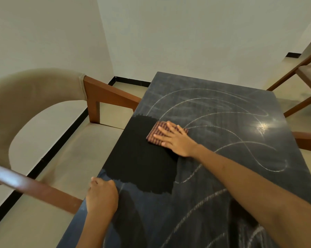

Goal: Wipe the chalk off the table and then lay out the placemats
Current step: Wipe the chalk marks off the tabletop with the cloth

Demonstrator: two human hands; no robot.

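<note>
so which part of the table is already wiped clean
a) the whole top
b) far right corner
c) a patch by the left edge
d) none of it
c: a clean black patch lies by the left edge of the table, beside the cloth under the right hand; chalk lines remain elsewhere.

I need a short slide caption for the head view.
Right hand presses striped cloth on chalky black table; left hand rests at its edge.

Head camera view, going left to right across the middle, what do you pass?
Beige chair → clean black wiped patch → striped cloth → right hand → chalk swirls → wooden chair.
</note>
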